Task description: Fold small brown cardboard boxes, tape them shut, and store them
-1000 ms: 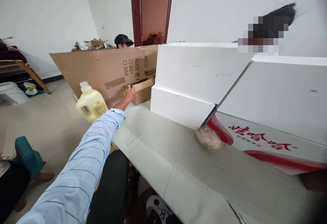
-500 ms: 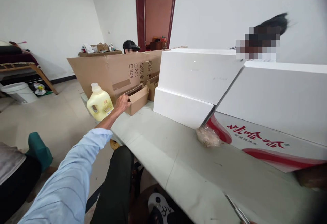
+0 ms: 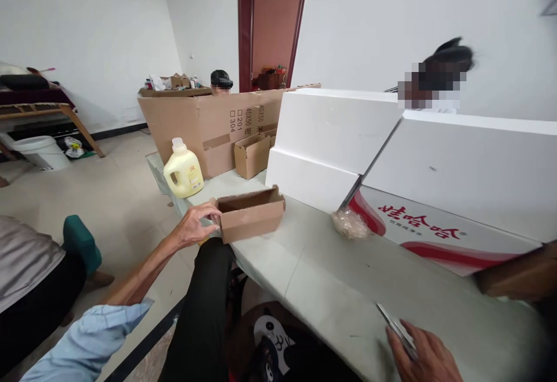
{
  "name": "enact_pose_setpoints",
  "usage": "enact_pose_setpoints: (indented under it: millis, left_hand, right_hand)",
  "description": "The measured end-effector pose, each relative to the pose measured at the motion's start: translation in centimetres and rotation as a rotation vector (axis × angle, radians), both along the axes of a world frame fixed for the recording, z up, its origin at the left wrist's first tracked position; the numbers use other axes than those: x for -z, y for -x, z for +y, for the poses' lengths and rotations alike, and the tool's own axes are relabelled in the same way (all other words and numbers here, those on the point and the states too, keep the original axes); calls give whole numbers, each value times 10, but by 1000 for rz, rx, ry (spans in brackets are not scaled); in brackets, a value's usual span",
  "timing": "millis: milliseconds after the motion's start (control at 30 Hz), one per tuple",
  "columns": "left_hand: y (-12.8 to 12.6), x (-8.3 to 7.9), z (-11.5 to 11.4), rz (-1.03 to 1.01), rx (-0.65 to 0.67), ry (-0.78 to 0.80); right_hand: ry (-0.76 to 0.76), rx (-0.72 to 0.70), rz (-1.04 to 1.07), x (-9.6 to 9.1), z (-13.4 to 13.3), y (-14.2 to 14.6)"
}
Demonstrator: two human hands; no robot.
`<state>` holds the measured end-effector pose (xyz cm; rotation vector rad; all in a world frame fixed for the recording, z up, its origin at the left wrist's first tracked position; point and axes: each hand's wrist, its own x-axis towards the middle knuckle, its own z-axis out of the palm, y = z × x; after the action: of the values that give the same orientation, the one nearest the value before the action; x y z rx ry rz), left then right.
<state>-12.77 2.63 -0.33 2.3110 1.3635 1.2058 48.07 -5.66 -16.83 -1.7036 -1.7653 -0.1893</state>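
Note:
My left hand (image 3: 196, 226) grips the left end of a small open cardboard box (image 3: 251, 215), which sits near the front edge of the pale table (image 3: 313, 277). My right hand (image 3: 424, 356) shows at the bottom right, fingers closed on a thin flat metal tool (image 3: 394, 327) that lies on the table. A second small open cardboard box (image 3: 251, 155) stands farther back against a large brown carton (image 3: 204, 123).
A yellow detergent jug (image 3: 184, 169) stands at the table's far left corner. White foam boxes (image 3: 343, 132) and a red-and-white printed carton (image 3: 430, 231) wall the right side, with a crumpled plastic wad (image 3: 350, 224) at their base. Other people sit behind the cartons and at the left.
My left arm has drawn back from the far cartons, bringing the small cardboard box along the table toward me. My right hand with the metal tool has come into view.

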Motion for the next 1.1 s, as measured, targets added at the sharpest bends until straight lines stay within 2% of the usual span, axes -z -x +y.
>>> enact_pose_setpoints:
  millis: [133, 233, 300, 400, 500, 567, 667, 833, 933, 1033, 1100]
  left_hand:
    - [-26, -2, -32, -54, 185, 57]
    - [-43, 1, -50, -63, 289, 96]
    - [-48, 8, -57, -132, 282, 125]
    - [-45, 28, -59, -239, 201, 248]
    - [-38, 49, -54, -227, 149, 400]
    - [-36, 58, -51, -231, 137, 438]
    - [-44, 57, -45, -267, 116, 444]
    - [-76, 37, -39, -413, 112, 485]
    - [-90, 24, -43, -416, 244, 509]
    - [-94, 13, -51, -268, 448, 507]
    - [-96, 8, -56, -129, 514, 472]
  right_hand:
    - [61, -159, 185, -31, 23, 48]
    - [166, -341, 347, -47, 43, 82]
    - [244, -477, 428, -52, 55, 99]
    - [367, -619, 515, -54, 64, 118]
    - [499, -707, 565, -54, 60, 133]
    - [555, -738, 599, -56, 51, 142]
    - [549, -693, 687, -60, 37, 156]
    - [584, -441, 925, -74, 22, 166]
    - [626, -284, 1025, -80, 18, 159]
    - [606, -182, 1196, -82, 13, 148]
    - [611, -155, 1319, -83, 8, 143]
